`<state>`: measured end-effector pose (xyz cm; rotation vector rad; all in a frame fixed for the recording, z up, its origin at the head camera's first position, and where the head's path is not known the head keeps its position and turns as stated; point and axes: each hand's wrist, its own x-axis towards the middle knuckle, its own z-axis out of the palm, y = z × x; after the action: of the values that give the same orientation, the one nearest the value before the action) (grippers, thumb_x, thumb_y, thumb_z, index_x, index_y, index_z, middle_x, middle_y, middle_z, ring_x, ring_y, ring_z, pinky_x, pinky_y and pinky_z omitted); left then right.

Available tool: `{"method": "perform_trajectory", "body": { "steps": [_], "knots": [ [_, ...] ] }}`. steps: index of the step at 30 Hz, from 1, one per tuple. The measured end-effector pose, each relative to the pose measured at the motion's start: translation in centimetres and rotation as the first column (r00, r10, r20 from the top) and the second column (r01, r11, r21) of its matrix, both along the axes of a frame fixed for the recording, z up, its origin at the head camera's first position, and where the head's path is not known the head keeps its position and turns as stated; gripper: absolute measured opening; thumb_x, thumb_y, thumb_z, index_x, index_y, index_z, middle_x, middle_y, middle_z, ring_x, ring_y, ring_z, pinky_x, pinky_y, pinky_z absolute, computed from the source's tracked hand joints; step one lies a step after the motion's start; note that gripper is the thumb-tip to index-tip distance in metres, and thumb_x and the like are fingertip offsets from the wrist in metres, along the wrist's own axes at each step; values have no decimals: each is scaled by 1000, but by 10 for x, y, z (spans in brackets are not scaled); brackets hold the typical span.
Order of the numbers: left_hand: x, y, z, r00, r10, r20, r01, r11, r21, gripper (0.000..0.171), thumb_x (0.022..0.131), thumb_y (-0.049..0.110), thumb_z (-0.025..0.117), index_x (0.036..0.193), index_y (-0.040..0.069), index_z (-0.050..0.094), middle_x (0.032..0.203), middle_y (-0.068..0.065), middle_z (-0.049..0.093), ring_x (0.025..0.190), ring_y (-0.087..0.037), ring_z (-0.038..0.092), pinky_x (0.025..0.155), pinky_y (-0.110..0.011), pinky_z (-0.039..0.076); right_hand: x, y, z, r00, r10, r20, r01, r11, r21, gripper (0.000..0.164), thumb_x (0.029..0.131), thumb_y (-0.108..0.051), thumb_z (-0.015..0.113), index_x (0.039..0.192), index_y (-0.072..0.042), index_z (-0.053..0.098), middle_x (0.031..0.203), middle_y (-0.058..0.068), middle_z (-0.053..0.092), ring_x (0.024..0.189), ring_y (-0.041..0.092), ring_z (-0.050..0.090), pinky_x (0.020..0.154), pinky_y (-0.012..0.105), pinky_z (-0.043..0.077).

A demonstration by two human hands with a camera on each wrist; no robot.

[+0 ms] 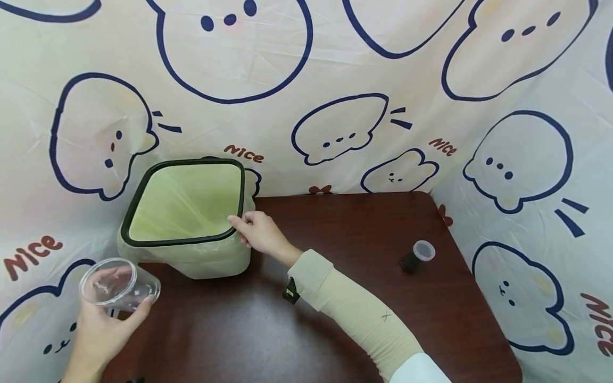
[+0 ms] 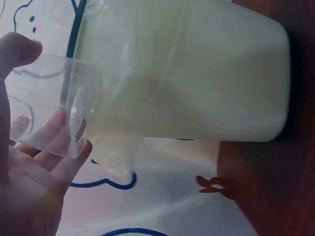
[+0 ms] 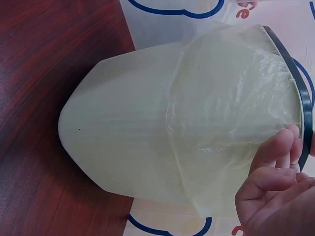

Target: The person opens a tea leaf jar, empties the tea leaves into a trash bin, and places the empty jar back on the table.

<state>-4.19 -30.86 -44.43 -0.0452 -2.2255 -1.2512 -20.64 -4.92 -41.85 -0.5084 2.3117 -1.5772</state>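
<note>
- At the far left of the desk (image 1: 239,330), a pale bin (image 1: 210,260) is standing upright; its greenish liner (image 1: 187,197) is draping over the outside, with the dark rim (image 1: 171,242) probably keeping it stretched open.
- On the near left, the left hand (image 1: 102,332) is curling its grip round a clear cup (image 1: 121,284) — holding it roughly upright beside the bin, perhaps so that its mouth is staying unobstructed.
- At the bin's near right corner, the right hand (image 1: 258,231) is pinching the rim with a narrow grip, likely steadying it.
- Toward the desk's right edge, a small dark container (image 1: 417,257) with a pale top is standing well apart from both hands.
- Behind and beside everything, the patterned cloth (image 1: 268,127) is repeating "Nice"; the right sleeve (image 1: 359,308) is bearing an X-like mark — no brand is showing legibly on bin or cup.
</note>
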Motion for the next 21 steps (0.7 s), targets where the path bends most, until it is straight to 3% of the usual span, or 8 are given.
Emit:
{"method": "perform_trajectory", "body": {
  "steps": [6,9,12,15,18,21],
  "knots": [
    [6,2,-21,996,8,92,-14,998,60,77,49,-26,75,118,-12,45,107,7,60,94,-3,59,78,-11,42,1,0,1,1000,-4,6,4,1000,-4,46,90,-50,53,68,-10,53,55,0,56,53,22,56,46,24,38],
    [10,8,-33,994,20,107,-27,997,67,77,50,-25,76,119,-11,44,108,5,60,92,-3,59,72,-10,44,1,0,1,1000,-5,14,5,1000,-7,46,90,-50,54,68,-10,53,55,0,56,55,26,57,46,25,38],
    [14,16,-44,990,8,143,-20,996,85,76,52,-23,77,119,-10,43,108,5,60,89,-3,60,67,-11,45,1,0,1,1000,1,7,-1,1000,-4,46,91,-49,53,68,-10,53,55,0,56,52,21,55,46,24,38],
    [16,27,-46,984,-1,180,-17,995,100,75,54,-22,78,119,-9,43,108,11,57,90,0,59,69,-11,45,1,0,1,1000,2,0,-2,1000,-4,45,91,-49,53,68,-10,53,55,0,55,49,13,51,47,24,39],
    [16,37,-46,983,29,179,-43,996,75,75,54,-20,79,118,-9,42,109,14,55,96,4,56,78,-10,41,1,0,2,1000,-2,0,2,1000,-5,45,91,-48,53,67,-10,53,55,0,55,48,11,50,47,25,39],
    [15,41,-55,983,52,177,-64,996,63,77,53,-18,81,119,-9,41,110,13,55,100,5,53,83,-9,37,1,0,2,1000,-1,6,1,1000,-4,45,91,-47,54,67,-10,53,55,0,55,48,12,50,47,24,38]
  ]
}}
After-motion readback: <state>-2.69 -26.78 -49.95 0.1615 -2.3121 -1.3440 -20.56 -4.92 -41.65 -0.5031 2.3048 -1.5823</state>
